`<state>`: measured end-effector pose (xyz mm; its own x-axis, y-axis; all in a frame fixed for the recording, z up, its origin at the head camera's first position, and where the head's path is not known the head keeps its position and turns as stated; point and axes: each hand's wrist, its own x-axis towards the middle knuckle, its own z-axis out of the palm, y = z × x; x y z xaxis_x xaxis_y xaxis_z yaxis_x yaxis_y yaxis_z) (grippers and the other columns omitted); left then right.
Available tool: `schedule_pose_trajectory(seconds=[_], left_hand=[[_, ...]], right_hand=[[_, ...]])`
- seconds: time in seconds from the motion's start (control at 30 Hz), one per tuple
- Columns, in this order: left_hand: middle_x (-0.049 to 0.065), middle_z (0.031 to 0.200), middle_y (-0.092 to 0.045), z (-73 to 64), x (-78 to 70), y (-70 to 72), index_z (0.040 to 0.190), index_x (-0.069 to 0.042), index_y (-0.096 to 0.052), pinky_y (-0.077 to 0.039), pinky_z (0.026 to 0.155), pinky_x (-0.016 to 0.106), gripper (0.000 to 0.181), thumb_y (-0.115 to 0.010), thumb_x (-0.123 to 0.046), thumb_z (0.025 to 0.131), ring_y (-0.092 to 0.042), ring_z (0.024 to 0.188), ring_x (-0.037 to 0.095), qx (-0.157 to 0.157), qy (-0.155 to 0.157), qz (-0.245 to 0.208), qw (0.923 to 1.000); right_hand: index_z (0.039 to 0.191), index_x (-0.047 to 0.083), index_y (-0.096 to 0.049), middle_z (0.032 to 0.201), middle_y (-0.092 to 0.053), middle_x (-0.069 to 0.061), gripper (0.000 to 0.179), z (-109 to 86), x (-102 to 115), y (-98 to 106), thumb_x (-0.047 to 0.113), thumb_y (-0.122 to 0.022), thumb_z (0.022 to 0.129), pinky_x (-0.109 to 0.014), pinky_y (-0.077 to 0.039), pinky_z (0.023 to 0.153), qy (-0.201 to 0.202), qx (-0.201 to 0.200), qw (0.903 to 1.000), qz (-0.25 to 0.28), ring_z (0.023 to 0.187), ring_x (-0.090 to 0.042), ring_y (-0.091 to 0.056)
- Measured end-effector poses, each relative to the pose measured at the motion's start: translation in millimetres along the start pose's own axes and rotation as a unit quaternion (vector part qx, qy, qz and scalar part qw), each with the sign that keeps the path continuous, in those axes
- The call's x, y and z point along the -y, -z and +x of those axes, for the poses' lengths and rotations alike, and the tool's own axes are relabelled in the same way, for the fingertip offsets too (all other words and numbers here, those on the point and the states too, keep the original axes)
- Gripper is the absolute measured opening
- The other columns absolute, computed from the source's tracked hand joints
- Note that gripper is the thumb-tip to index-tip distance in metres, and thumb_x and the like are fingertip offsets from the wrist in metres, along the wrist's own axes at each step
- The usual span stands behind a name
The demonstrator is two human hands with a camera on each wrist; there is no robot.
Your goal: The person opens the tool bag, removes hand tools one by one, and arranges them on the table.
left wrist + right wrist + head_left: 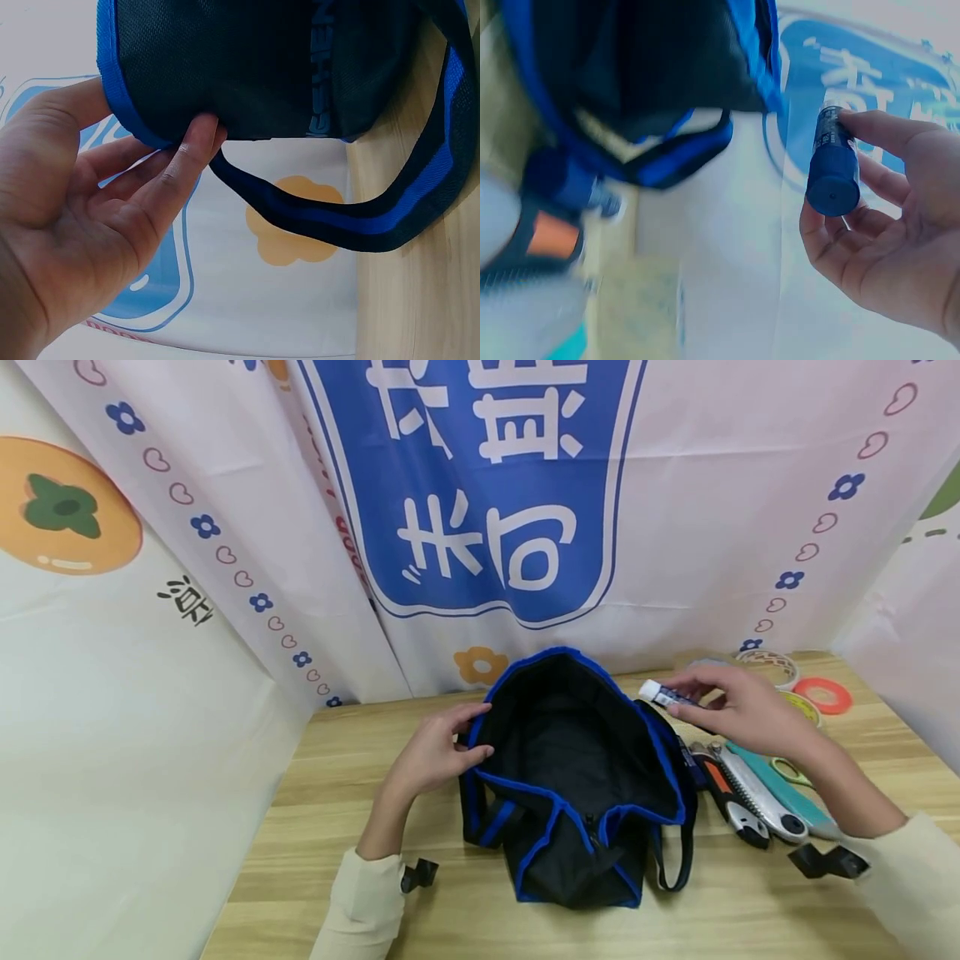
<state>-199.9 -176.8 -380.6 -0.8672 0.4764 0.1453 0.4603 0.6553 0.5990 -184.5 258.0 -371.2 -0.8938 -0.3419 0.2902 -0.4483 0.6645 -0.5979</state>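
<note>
A black bag point(581, 881) with blue trim stands on the table, its wide mouth open and its dark inside showing. My left hand point(442, 747) holds the left side of the rim point(111, 60), fingers and thumb around the edge. In the left wrist view a black-and-blue strap point(330, 222) loops beside that hand. Over the right side of the mouth, my right hand point(738, 710) pinches a dark blue glue stick point(667, 695) with a white end pointing toward the bag. The right wrist view shows the blue end of the glue stick point(832, 176) nearest the camera.
Right of the bag lie an orange-and-black utility knife point(726, 789), a silver cutter point(761, 795) and a teal tool point(787, 793). Behind them are a red tape ring point(844, 700) and a patterned tape roll point(786, 667). A printed cloth point(690, 543) hangs along the table's back.
</note>
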Motion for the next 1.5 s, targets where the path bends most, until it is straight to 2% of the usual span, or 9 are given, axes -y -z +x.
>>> schedule_pose_trajectory(seconds=[0.13, 0.33, 0.5, 0.7, 0.83, 0.97, 1.1, 1.37, 1.5], left_hand=[[0.015, 0.155, -0.061, -0.1, 0.0, -0.2, 0.152, -0.005, -0.059, -0.065, 0.085, 0.031, 0.062, -0.082, -0.016, 0.096, -0.07, 0.123, 0.033, 0.002, 0.004, -0.004, 1.0], [0.016, 0.156, -0.061, -1.4, 0.9, 0.6, 0.153, -0.005, -0.059, -0.066, 0.087, 0.034, 0.062, -0.081, -0.015, 0.096, -0.069, 0.124, 0.035, 0.002, 0.003, -0.005, 1.0], [0.017, 0.156, -0.06, -3.1, 2.9, 2.1, 0.153, -0.004, -0.058, -0.066, 0.09, 0.038, 0.061, -0.081, -0.016, 0.097, -0.069, 0.126, 0.038, 0.002, 0.002, -0.001, 1.0], [0.018, 0.156, -0.06, -5.6, 2.6, 3.6, 0.153, -0.004, -0.058, -0.065, 0.094, 0.047, 0.061, -0.08, -0.016, 0.097, -0.069, 0.127, 0.039, 0.001, 0.004, -0.001, 1.0], [0.018, 0.157, -0.059, -6.9, 1.6, 4.3, 0.153, -0.004, -0.058, -0.065, 0.095, 0.049, 0.061, -0.08, -0.016, 0.097, -0.069, 0.127, 0.04, 0.001, 0.006, -0.004, 1.0], [0.017, 0.157, -0.059, -6.9, 0.5, 4.5, 0.153, -0.005, -0.058, -0.065, 0.094, 0.047, 0.062, -0.081, -0.016, 0.097, -0.069, 0.127, 0.039, 0.0, 0.007, -0.003, 1.0], [0.017, 0.156, -0.06, -6.3, 1.1, 4.3, 0.153, -0.005, -0.059, -0.066, 0.092, 0.042, 0.062, -0.081, -0.017, 0.096, -0.07, 0.125, 0.037, -0.001, 0.004, 0.001, 1.0], [0.017, 0.156, -0.061, -5.5, -0.3, 3.5, 0.152, -0.005, -0.059, -0.066, 0.092, 0.043, 0.062, -0.081, -0.016, 0.096, -0.07, 0.124, 0.036, 0.0, 0.008, -0.001, 1.0], [0.017, 0.155, -0.062, -5.2, 0.7, 3.3, 0.152, -0.004, -0.059, -0.066, 0.091, 0.042, 0.061, -0.081, -0.016, 0.096, -0.07, 0.123, 0.036, -0.001, 0.007, 0.0, 1.0]], right_hand=[[0.125, 0.013, -0.078, 0.111, -0.075, -0.005, 0.028, -16.5, -21, 12, 0.02, -0.081, 0.098, -0.016, -0.058, 0.074, -0.033, -0.014, 0.9993, -0.013, 0.091, 0.008, -0.06], [0.125, 0.009, -0.078, 0.109, -0.074, -0.01, 0.033, -38.8, -51, 28, 0.024, -0.082, 0.096, -0.013, -0.053, 0.069, -0.093, -0.037, 0.9944, -0.034, 0.086, 0.011, -0.055], [0.125, 0.004, -0.076, 0.106, -0.075, -0.014, 0.039, -55.9, -75, 35, 0.03, -0.083, 0.096, -0.019, -0.051, 0.064, -0.142, -0.041, 0.9872, -0.059, 0.081, 0.016, -0.051], [0.124, -0.006, -0.073, 0.103, -0.075, -0.021, 0.045, -76.5, -108, 40, 0.028, -0.082, 0.096, -0.025, -0.052, 0.056, -0.179, -0.042, 0.9812, -0.059, 0.078, 0.02, -0.046], [0.125, -0.011, -0.071, 0.099, -0.075, -0.021, 0.049, -87.9, -126, 42, 0.028, -0.081, 0.097, -0.023, -0.048, 0.057, -0.205, -0.038, 0.9757, -0.069, 0.075, 0.016, -0.046], [0.123, -0.015, -0.069, 0.095, -0.073, -0.021, 0.052, -95.5, -140, 43, 0.029, -0.08, 0.098, -0.022, -0.046, 0.057, -0.235, -0.029, 0.9676, -0.089, 0.073, 0.001, -0.052], [0.121, -0.018, -0.067, 0.093, -0.073, -0.023, 0.054, -102.0, -152, 43, 0.028, -0.08, 0.098, -0.022, -0.046, 0.056, -0.25, -0.024, 0.9635, -0.094, 0.073, -0.009, -0.057], [0.119, -0.017, -0.069, 0.088, -0.075, -0.014, 0.05, -116.0, -167, 44, 0.026, -0.08, 0.096, -0.021, -0.046, 0.058, -0.252, -0.008, 0.9635, -0.091, 0.066, 0.012, -0.048], [0.117, -0.017, -0.069, 0.086, -0.074, -0.014, 0.049, -119.6, -173, 42, 0.025, -0.08, 0.096, -0.02, -0.045, 0.058, -0.253, -0.003, 0.9628, -0.097, 0.067, 0.01, -0.05]])
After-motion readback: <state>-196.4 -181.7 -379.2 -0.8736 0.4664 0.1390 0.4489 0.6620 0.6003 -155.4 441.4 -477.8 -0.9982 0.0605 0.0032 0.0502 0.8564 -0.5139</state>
